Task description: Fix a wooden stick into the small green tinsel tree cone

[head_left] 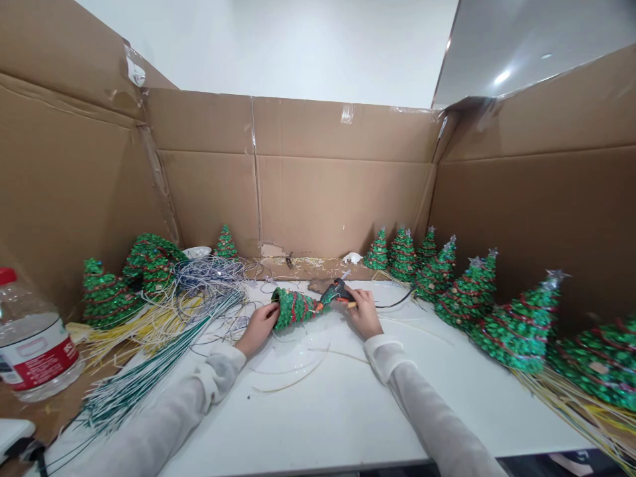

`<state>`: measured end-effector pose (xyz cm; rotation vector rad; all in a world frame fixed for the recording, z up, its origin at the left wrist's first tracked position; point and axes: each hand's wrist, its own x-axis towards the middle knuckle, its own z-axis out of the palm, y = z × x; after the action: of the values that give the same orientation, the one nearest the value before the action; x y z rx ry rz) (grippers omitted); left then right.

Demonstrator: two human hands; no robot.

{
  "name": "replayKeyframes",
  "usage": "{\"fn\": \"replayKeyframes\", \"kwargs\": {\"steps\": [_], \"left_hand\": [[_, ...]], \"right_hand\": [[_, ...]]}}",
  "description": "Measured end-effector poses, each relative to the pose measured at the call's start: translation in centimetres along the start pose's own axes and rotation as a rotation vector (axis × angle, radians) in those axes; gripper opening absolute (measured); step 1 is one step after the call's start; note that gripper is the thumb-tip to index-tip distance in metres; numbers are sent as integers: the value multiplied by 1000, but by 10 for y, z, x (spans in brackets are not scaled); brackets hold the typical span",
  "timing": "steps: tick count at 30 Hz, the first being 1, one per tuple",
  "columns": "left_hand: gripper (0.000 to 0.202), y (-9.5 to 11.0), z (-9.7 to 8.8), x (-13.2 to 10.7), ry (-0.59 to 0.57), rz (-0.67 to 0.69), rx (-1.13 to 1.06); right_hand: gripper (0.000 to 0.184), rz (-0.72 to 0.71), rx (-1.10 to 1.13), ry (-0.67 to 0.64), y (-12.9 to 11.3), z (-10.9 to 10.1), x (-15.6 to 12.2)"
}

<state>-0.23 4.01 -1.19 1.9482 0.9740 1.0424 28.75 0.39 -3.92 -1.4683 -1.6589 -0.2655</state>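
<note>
A small cone-shaped tree covered in green sequins and red bands lies on its side above the white table. My left hand grips its wide base end. My right hand holds a black hot glue gun, whose nozzle end is at the tree's narrow tip. The gun's black cord runs off to the right. The tip itself is partly hidden by the gun.
Several finished green trees stand along the right side, with more at left. Bundles of wire and green-wrapped stems lie at left, next to a plastic water bottle. Cardboard walls surround the table.
</note>
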Motion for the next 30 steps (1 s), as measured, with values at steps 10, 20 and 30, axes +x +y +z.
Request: {"fn": "replayKeyframes", "kwargs": {"steps": [10,20,30], "left_hand": [[30,2,0,0,-4,-14,-7],[29,4,-1,0,-5,-12,-13],[29,2,1,-1,-21,-26,-26]], "right_hand": [[46,13,5,-29,-2,-3,1],[32,56,-72,41,1,-6,1],[44,498,-423,263,54,-32,-5]]}}
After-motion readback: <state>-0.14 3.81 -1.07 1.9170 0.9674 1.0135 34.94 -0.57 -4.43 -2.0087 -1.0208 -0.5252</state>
